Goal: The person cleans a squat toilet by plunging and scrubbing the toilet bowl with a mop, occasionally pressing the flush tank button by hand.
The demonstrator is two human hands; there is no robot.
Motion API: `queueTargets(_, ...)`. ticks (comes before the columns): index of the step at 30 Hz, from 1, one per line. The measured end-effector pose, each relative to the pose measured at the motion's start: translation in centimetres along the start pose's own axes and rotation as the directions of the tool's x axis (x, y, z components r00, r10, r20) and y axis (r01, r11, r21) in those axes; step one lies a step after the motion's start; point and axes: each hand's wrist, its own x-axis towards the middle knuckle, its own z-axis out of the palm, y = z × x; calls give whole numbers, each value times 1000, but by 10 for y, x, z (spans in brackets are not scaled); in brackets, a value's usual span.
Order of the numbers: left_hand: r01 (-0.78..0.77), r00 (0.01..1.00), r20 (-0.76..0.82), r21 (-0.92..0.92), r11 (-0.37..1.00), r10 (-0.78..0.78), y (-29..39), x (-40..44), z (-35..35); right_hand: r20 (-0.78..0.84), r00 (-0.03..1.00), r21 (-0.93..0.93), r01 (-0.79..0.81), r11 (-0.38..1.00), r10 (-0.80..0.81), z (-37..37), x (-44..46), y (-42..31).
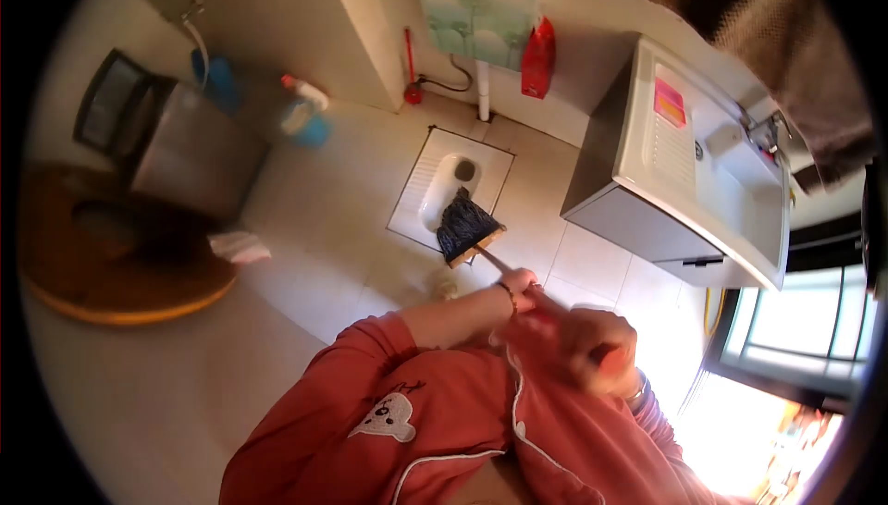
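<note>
A broom point(466, 226) with dark bristles slants across the floor. Its bristles lie over the front part of the white squat toilet point(450, 183). My left hand point(521, 290), with a bracelet at the wrist, is wrapped round the lower part of the broom's handle. Higher up the handle, close to my chest, my right hand point(599, 350) grips it near its end; this hand is somewhat blurred. Part of the handle between the hands is hard to make out against my red top.
To the right stands a white sink point(657, 172) on a cabinet. A cistern point(476, 10) and a red container point(537, 59) are on the back wall. At left are a round wooden lid point(120, 297), a metal-sided box point(199, 149) and a cleaner bottle point(305, 92).
</note>
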Motion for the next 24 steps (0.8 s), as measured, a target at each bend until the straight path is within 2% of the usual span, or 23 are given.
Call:
queueTargets(2, -27, 1000, 16, 74, 997, 26, 9, -18, -4, -89, 994, -26, 59, 998, -61, 21, 3, 2)
queueTargets(7, 80, 996, -38, 134, 988, -76, 24, -42, 3, -218, 970, -108, 83, 991, -106, 53, 13, -13)
queueTargets(9, -27, 1000, 10, 228, 973, 25, 25, -34, 5, -320, 945, -113, 34, 993, -69, 58, 9, -16)
queueTargets(11, -47, 998, 43, 256, 966, 37, 27, -22, 7, -365, 928, -139, 32, 990, -81, 62, 3, -17)
queueTargets(13, -61, 997, 62, 301, 952, 44, 33, -14, 12, -447, 894, -101, -21, 995, -26, 61, 0, -16)
queueTargets(15, -37, 996, 85, 429, 903, 1, 45, -7, 14, -421, 907, -114, -25, 993, -25, 57, -2, -10)
queueTargets(17, -25, 998, 67, 481, 876, -8, 59, 13, 8, -433, 899, -163, -146, 976, 63, 55, -2, 2)
queueTargets(19, -17, 999, 34, 665, 747, -7, 72, 28, 0, -428, 900, -178, -169, 969, 78, 59, 0, 16)
queueTargets(20, -25, 998, 63, 730, 683, -31, 78, 33, -5, -478, 876, -176, -173, 969, 69, 61, -1, 20)
queueTargets(21, -17, 998, 55, 736, 677, -36, 88, 31, -2, -530, 845, -170, -184, 968, 67, 64, 4, 21)
queueTargets(23, 36, 994, 22, 854, 520, -104, 104, 35, 0, -590, 806, -145, -158, 977, 43, 62, 2, 30)
queueTargets(24, -46, 995, 78, 897, 440, -55, 120, 42, 0, -641, 767, -130, -131, 983, 17, 61, 3, 33)
